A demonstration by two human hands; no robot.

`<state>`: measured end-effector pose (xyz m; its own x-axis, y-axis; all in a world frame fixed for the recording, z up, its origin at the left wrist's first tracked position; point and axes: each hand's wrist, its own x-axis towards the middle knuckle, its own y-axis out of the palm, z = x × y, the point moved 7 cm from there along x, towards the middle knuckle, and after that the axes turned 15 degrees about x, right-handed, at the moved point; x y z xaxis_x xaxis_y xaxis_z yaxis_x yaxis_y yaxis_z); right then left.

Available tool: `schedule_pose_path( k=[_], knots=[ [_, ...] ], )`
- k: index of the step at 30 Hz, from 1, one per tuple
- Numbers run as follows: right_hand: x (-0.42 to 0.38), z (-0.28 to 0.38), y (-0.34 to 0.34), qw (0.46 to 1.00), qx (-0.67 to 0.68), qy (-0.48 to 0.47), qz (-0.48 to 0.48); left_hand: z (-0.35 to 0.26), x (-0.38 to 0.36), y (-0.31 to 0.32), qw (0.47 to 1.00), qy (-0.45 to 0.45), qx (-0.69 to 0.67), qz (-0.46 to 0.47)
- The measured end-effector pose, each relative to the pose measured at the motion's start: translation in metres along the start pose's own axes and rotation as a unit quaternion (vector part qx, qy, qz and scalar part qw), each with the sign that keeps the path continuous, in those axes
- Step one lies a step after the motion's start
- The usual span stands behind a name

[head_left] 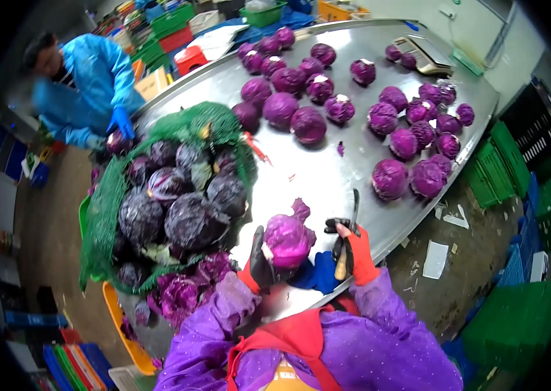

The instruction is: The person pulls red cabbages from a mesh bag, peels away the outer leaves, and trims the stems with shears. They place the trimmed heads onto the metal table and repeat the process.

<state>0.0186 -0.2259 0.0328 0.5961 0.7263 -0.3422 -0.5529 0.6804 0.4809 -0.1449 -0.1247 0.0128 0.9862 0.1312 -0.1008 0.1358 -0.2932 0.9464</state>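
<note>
My left hand (260, 262), in a red glove with a black palm, is closed against the left side of a red cabbage (288, 241). A loose leaf sticks up from the top of that cabbage. Just to its right, my right hand (352, 249), gloved the same way, grips a knife (340, 266) with a wooden handle; its dark blade points up, away from the cabbage. A blue cloth (321, 272) lies between my hands at the table edge. Left of my left hand is a pile of stripped cabbage leaves (181, 296).
A green net sack (103, 215) full of dark cabbages lies open on the left of the metal table (275, 173). Many cabbages stand at the back and right, near a scale (424, 55). A co-worker (96, 78) in blue handles a cabbage. Green crates (497, 166) stand right.
</note>
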Motion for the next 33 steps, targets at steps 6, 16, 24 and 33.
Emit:
schedule_pose_path(
  k=[6,16,24,33],
  knots=[
    [-0.051,0.003,-0.075,0.994,-0.009,-0.032,-0.107,-0.017,0.14,-0.045,0.971,-0.051,0.113,-0.202],
    [-0.098,-0.059,-0.063,0.99,0.065,0.112,-0.05,-0.015,0.2,-0.057,0.919,-0.074,0.265,-0.281],
    [-0.113,-0.086,-0.009,0.951,-0.042,0.243,0.187,-0.032,-0.073,-0.027,0.294,0.126,0.885,-0.34],
    [-0.121,-0.124,0.088,0.903,-0.155,0.311,0.252,-0.026,-0.295,-0.098,0.16,0.035,0.891,-0.424]
  ],
)
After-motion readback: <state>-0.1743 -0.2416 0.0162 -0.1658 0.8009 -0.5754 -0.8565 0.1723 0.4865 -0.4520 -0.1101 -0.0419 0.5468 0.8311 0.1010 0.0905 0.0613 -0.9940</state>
